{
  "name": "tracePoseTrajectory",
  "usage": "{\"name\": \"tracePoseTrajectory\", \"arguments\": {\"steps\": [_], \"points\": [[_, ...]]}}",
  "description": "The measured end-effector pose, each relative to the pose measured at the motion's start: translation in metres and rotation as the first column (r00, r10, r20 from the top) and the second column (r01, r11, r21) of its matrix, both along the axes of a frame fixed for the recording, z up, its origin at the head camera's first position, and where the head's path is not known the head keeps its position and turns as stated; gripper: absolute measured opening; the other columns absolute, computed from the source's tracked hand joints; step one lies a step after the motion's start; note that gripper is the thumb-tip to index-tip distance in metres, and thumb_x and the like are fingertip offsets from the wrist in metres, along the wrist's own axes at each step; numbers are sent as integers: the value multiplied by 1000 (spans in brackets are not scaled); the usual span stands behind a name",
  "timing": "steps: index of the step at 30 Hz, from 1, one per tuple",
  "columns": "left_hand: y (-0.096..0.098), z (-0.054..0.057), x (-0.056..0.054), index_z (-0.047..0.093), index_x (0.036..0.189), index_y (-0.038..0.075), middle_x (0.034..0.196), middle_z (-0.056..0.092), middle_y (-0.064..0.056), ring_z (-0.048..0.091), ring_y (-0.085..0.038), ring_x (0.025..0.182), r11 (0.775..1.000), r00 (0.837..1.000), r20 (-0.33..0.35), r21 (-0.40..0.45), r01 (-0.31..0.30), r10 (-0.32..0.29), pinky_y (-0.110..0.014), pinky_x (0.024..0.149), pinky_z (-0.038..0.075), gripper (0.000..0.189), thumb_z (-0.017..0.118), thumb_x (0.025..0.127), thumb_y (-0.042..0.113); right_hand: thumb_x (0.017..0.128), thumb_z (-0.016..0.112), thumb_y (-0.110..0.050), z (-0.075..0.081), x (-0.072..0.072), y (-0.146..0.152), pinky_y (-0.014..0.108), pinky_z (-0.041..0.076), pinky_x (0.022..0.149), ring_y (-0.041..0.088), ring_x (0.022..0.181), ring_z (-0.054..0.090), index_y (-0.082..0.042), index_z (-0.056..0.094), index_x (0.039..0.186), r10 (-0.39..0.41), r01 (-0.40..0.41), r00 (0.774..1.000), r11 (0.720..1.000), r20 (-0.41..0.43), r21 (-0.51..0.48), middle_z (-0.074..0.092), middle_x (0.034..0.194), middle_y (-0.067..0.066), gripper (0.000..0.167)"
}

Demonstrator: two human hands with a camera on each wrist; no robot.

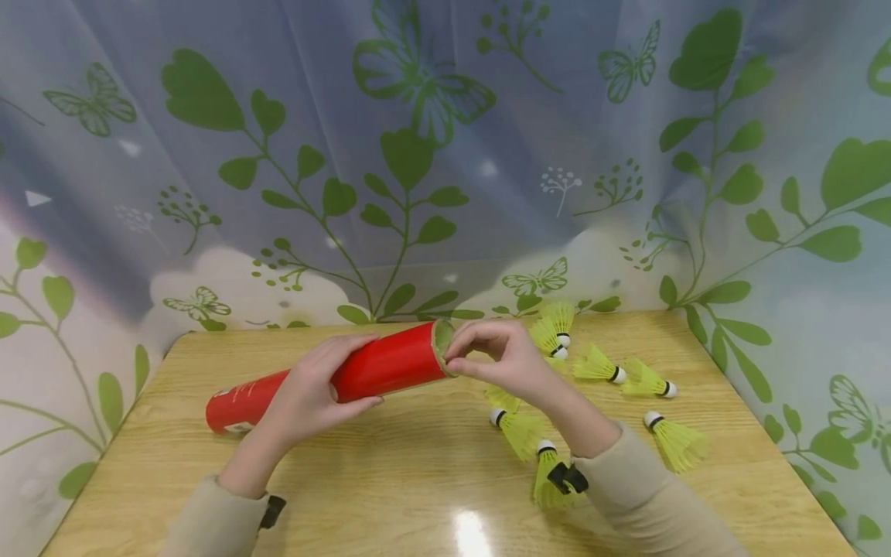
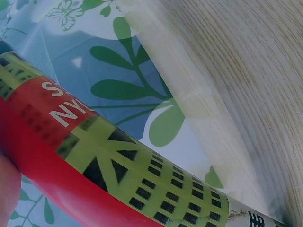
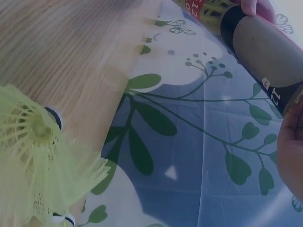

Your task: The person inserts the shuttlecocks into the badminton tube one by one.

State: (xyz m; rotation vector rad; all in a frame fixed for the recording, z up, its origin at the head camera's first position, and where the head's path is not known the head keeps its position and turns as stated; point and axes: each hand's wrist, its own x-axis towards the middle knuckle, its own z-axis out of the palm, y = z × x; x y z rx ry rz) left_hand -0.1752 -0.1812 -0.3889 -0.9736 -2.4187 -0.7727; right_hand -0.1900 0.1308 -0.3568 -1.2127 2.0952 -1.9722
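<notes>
My left hand [image 1: 309, 394] grips a red shuttlecock tube [image 1: 390, 360] round its middle, tilted with its mouth up to the right. Green and red printing on the tube [image 2: 156, 175] shows in the left wrist view. At the mouth, where yellow-green shows inside, my right hand [image 1: 504, 360] bends its index finger and thumb together against the rim; I cannot tell what is between them. Below that hand lie yellow shuttlecocks with white heads, one [image 1: 522, 433] just under the wrist and another [image 1: 550, 472] partly behind the wrist strap.
More yellow shuttlecocks lie on the wooden table [image 1: 418, 480] to the right: a cluster [image 1: 553, 329] at the back edge, a pair [image 1: 599, 367] side by side, and a single shuttlecock [image 1: 678, 441] nearer the right edge. A leaf-print curtain [image 1: 418, 193] hangs behind the table.
</notes>
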Motion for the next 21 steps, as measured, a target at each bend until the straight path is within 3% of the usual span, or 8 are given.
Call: {"name": "tracePoseTrajectory", "arguments": {"steps": [6, 13, 21], "points": [[-1, 1, 1, 60, 145, 7, 134, 70, -12, 69, -28, 116, 1000, 1000, 8, 7, -1, 1, -48, 86, 65, 83, 99, 72, 17, 92, 79, 2, 3, -1, 10, 26, 60, 91, 9, 96, 70, 3, 77, 101, -30, 29, 999, 999, 17, 25, 76, 100, 3, 9], [-3, 2, 2, 60, 143, 6, 133, 71, -12, 70, -29, 115, 1000, 1000, 6, 12, -10, 10, -49, 85, 65, 82, 99, 72, 17, 95, 74, 4, 9, -9, 35, 25, 59, 95, 9, 100, 72, 1, 77, 106, -94, 89, 995, 990, 44, 106, 76, 107, 3, 12], [-3, 1, 1, 61, 142, 4, 133, 71, -13, 70, -29, 115, 1000, 1000, -14, 15, 13, -13, -49, 86, 65, 81, 99, 71, 15, 99, 72, -1, 3, -33, 76, 21, 60, 91, 6, 99, 74, 9, 72, 114, -271, 259, 962, 943, 31, 208, 76, 105, -14, 18]]}}
